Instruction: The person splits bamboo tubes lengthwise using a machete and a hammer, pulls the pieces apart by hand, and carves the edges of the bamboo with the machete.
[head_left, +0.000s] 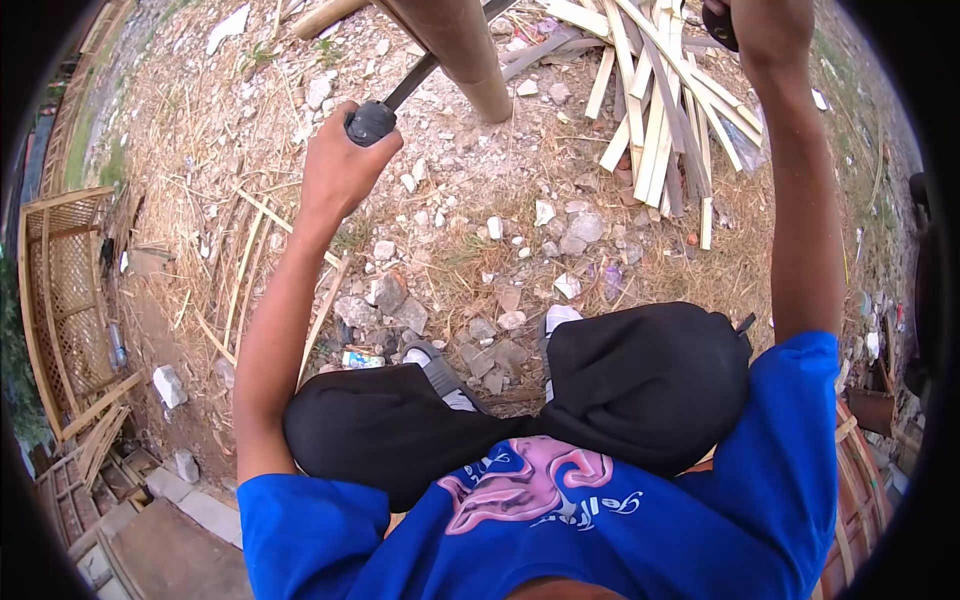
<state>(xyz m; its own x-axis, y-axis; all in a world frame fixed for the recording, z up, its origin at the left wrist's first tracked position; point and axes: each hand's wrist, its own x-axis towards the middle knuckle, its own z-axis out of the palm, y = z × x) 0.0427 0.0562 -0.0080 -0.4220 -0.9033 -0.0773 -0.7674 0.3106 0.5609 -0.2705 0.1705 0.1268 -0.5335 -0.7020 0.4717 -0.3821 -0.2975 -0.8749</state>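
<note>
My left hand (345,165) is closed around a black handle (371,123). A dark flat metal bar (412,80) runs from this handle up to the brown round pole (462,65), which hides part of it. The tool resembles a drawknife, but its full length is not visible. At the top right, my right hand (775,30) grips another black handle (720,26), cut off by the upper edge. Whether both handles belong to one tool, I cannot tell. The pole slants down from the top, between my hands.
A pile of pale wooden strips (655,110) lies ahead, right of the pole. Broken stones (385,300) and dry grass cover the ground by my feet. A wooden lattice frame (70,300) stands at the far left, with thin slats (250,260) on the ground nearer my left arm.
</note>
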